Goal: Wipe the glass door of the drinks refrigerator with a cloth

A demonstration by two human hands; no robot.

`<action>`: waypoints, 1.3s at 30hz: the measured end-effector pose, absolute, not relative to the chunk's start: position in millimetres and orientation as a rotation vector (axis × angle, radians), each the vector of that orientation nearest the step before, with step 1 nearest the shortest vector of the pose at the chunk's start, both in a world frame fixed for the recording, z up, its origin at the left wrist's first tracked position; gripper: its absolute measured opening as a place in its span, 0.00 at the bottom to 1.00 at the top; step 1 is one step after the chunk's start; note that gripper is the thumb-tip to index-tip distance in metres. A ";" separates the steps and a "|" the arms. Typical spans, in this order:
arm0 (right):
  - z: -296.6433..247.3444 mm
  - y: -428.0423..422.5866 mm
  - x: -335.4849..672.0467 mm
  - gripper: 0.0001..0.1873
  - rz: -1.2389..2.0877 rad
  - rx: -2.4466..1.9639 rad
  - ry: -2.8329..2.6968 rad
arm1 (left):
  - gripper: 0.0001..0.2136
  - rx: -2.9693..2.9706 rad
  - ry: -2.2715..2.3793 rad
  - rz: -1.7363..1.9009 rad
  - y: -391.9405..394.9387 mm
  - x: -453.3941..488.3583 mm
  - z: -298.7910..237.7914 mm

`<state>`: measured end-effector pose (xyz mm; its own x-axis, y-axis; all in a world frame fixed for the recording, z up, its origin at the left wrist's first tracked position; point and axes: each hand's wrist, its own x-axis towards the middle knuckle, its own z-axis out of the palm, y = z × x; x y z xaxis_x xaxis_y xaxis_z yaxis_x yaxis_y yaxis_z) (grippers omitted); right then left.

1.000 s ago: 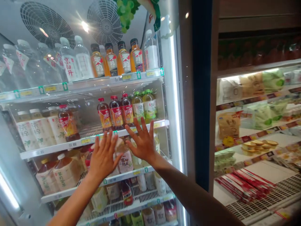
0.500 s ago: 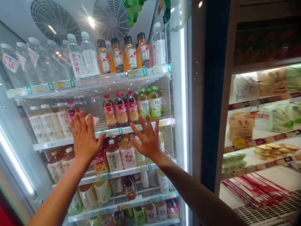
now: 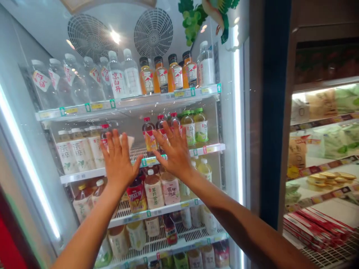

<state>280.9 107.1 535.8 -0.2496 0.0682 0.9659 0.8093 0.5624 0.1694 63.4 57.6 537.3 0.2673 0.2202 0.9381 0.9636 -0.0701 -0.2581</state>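
Observation:
My left hand (image 3: 119, 164) is raised with its fingers spread flat, before the middle shelf of a glass-fronted drinks fridge. A small pale piece (image 3: 129, 142) shows beside its index finger; whether it touches my hand I cannot tell. Close by on the right, my right hand (image 3: 175, 149) is also spread, partly covering the red-capped tea bottles (image 3: 148, 134). Both palms face the fridge, apparently at the glass. Left of my left hand stand white-labelled bottles (image 3: 77, 149). Green-capped bottles (image 3: 200, 129) stand right of my right hand.
Water bottles (image 3: 116, 80) and orange, black-capped bottles (image 3: 175, 74) line the top shelf (image 3: 134, 101). More drinks fill the lower shelves. A vertical light strip (image 3: 238, 130) runs down the fridge's right side. Farther right, another case holds bagged goods (image 3: 322, 102) and red packets (image 3: 316, 228).
The view has swung left, so the shelves sit farther right. Against the shelves, my right hand has moved left and up, closer to my left hand, which stays about where it was.

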 end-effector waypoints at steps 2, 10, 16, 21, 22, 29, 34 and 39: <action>540.2 104.3 261.3 0.47 -0.851 -0.727 -1.697 | 0.46 -1.605 -1.088 -0.787 51.4 50.8 520.0; 554.2 109.2 216.4 0.44 -0.851 -0.773 -1.608 | 0.45 -1.455 -1.179 -0.988 35.3 -44.1 566.0; 552.2 113.7 213.1 0.52 -0.917 -0.766 -1.601 | 0.45 -1.659 -0.994 -0.679 17.7 -68.5 511.1; 551.7 113.7 214.5 0.52 -0.929 -0.795 -1.605 | 0.42 -1.505 -1.163 -0.973 20.9 -95.5 575.8; 551.5 113.7 214.4 0.52 -0.932 -0.792 -1.602 | 0.43 -1.482 -1.186 -1.010 21.5 -94.5 579.6; 552.5 111.6 211.9 0.53 -0.945 -0.757 -1.588 | 0.46 -1.703 -0.932 -0.605 21.9 -49.7 519.6; 550.2 106.9 218.2 0.50 -0.933 -0.750 -1.616 | 0.45 -1.558 -1.023 -0.898 41.5 -15.6 562.2; 542.0 107.7 249.5 0.44 -0.923 -0.710 -1.695 | 0.46 -1.752 -0.871 -0.610 48.9 26.5 539.9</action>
<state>249.5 107.7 542.0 -0.2921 0.0209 0.9562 0.8142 0.5299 0.2371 26.5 48.9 539.9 0.6070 0.2665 0.7487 0.7947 -0.1969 -0.5742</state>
